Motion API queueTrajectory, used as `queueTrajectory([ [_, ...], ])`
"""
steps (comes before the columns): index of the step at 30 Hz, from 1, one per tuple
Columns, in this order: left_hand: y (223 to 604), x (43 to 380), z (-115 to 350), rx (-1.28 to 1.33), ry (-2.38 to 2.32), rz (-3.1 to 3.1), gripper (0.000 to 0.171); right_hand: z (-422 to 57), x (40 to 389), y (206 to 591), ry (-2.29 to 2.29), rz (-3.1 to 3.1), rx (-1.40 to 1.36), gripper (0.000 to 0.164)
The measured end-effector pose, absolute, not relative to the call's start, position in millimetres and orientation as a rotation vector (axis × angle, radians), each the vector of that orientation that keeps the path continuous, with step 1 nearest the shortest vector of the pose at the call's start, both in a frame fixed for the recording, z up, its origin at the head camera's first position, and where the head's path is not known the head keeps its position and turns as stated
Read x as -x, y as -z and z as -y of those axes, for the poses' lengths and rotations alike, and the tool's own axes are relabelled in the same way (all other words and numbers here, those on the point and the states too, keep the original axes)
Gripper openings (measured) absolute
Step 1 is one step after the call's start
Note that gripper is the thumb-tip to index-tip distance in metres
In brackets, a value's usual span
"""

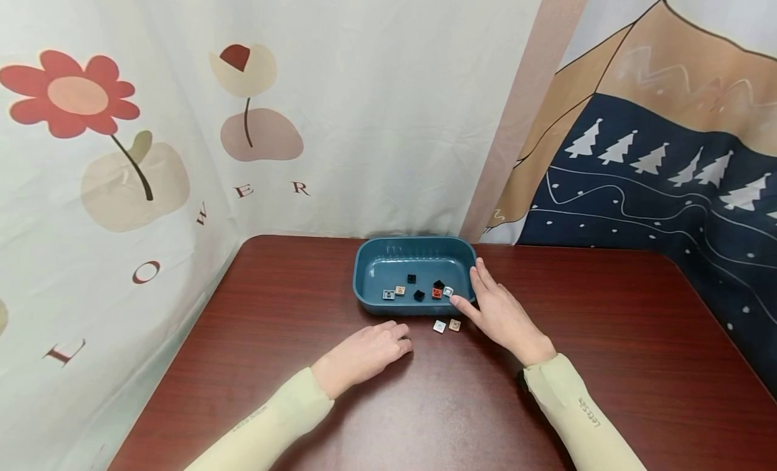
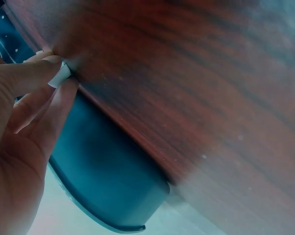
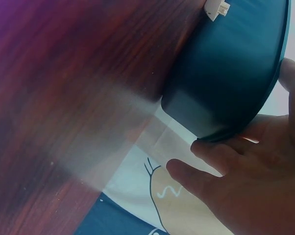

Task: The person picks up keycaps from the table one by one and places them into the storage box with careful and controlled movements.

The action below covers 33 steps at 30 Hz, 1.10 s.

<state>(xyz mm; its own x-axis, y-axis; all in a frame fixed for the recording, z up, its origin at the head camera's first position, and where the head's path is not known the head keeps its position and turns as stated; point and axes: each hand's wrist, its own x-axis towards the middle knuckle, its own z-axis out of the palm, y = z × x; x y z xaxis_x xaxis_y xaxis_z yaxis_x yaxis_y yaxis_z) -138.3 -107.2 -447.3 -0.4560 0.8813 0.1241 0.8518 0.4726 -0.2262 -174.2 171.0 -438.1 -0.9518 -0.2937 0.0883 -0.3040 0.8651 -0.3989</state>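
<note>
A blue-green tray (image 1: 419, 309) holds several small square keycaps: black, tan, grey, white and one red keycap (image 1: 436, 293). On the table in front of it lie a white keycap (image 1: 439, 326) and a tan keycap (image 1: 454, 325). My left hand (image 1: 370, 353) is low over the table, just left of these two. In the left wrist view, its thumb and finger pinch a whitish keycap (image 2: 61, 75), which the hand hides in the head view. My right hand (image 1: 504, 316) rests at the tray's right end, fingers extended along the outer wall and thumb at the front rim.
The tray sits near the back edge of a dark red-brown table (image 1: 255, 309). Behind it hangs a white curtain (image 1: 376, 106) with printed flowers and letters. To the right is a navy and tan printed curtain (image 1: 643, 187).
</note>
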Motion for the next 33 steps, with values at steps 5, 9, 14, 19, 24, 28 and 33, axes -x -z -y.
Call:
queueTrajectory([
  [5,447,138,107,1.489,-0.206,2.506,0.018,-171,174,438,-0.650,3.000,-0.486,0.094],
  [9,446,138,106,1.490,-0.223,2.514,0.016,-170,174,438,-0.655,2.993,-0.491,0.094],
  [14,445,139,106,1.501,-0.250,2.502,0.015,-171,174,438,-0.657,2.996,-0.494,0.094],
  [19,445,140,105,1.528,-0.215,2.481,0.016,-172,175,438,-0.657,2.997,-0.491,0.093],
  [24,444,140,104,1.535,-0.197,2.465,0.017,-171,175,439,-0.656,2.992,-0.491,0.093],
  [28,441,140,105,1.521,-0.112,2.480,0.018,-171,174,439,-0.649,2.999,-0.491,0.095],
  [33,437,140,109,1.508,0.054,2.447,0.021,-171,174,438,-0.656,3.008,-0.484,0.095],
])
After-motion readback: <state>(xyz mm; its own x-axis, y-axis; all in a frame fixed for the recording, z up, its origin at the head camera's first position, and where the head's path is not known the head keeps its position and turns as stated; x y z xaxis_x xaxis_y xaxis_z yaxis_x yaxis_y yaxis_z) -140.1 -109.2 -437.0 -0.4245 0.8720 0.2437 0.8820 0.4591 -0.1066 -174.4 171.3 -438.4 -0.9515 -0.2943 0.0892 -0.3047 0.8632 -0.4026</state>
